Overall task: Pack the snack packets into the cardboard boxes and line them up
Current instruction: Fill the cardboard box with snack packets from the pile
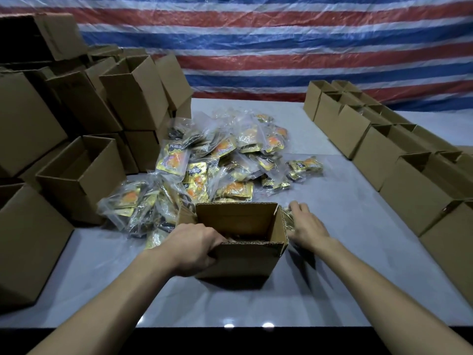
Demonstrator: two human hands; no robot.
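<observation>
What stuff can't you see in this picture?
- Head view: bottom of the open box, hidden by its near wall and the left hand.
- Whether the right hand grips anything: its back hides that.
- Packet pile print: too small.
- Right row of boxes: contents hidden, cut by edge.

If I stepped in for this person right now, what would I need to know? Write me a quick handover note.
Left hand: grips the near rim of the open box mid-table.
Right hand: on a packet beside that box's right wall; grip unclear.
Pile of snack packets: just behind the box.
Done: a row of boxes lined up along the right; contents not visible.
Left: a large pile to pack; spare boxes stacked on the left.
</observation>
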